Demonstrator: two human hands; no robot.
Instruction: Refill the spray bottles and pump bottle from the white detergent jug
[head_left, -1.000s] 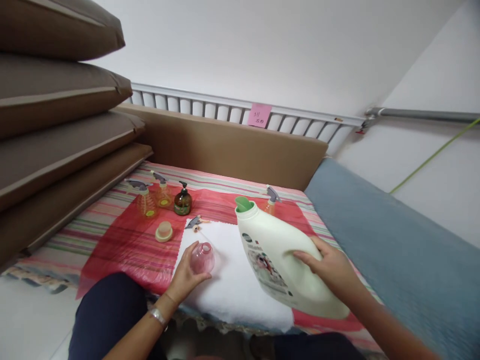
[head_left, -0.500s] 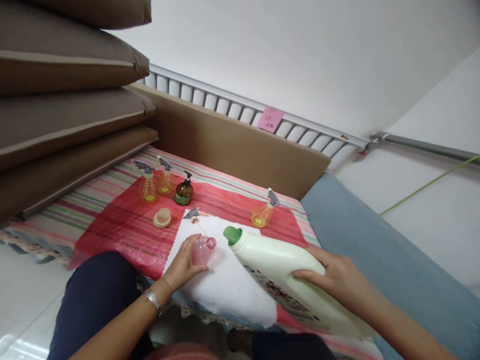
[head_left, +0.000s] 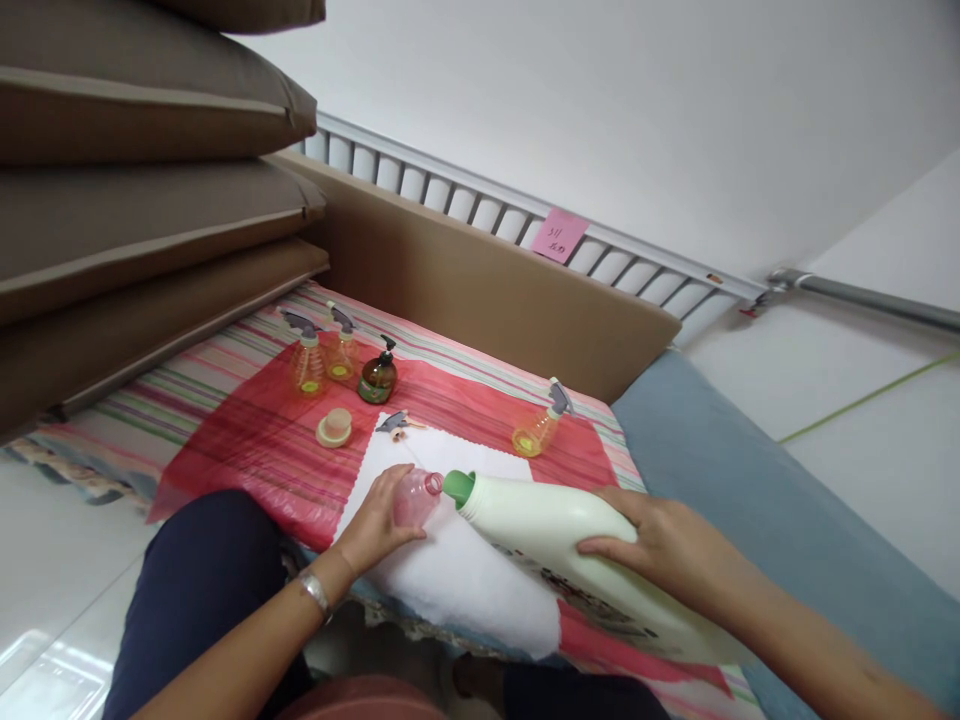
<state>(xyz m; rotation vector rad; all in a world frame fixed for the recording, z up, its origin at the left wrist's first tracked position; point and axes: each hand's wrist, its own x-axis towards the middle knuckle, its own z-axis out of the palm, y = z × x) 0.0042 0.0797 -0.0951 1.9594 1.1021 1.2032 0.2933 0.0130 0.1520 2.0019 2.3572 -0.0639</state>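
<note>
My left hand (head_left: pixel 382 520) is wrapped round a small clear pink bottle (head_left: pixel 415 498), its open mouth tilted to the right. In my right hand (head_left: pixel 652 545) is a large pale green detergent jug (head_left: pixel 555 530), tipped over so that its green spout (head_left: pixel 458 487) sits right by the pink bottle's mouth. Whether liquid is flowing I cannot tell. Beneath both lies a white cloth (head_left: pixel 480 590). A grey spray head (head_left: pixel 393 424) rests at the cloth's far left corner. To its left, a pale cap (head_left: pixel 334 427) lies on red plastic sheeting (head_left: pixel 255 440).
Yellow spray bottles (head_left: pixel 308 368) stand at the back left beside a brown pump bottle (head_left: pixel 378 376). Another yellow spray bottle (head_left: pixel 536 430) is beyond the jug. Stacked brown cushions (head_left: pixel 150 230) rise at the left, with a brown board (head_left: pixel 480 285) along the back.
The jug's spout has come level with the pink bottle's mouth, closing the gap between them. The jug lies more nearly horizontal. The view has shifted slightly.
</note>
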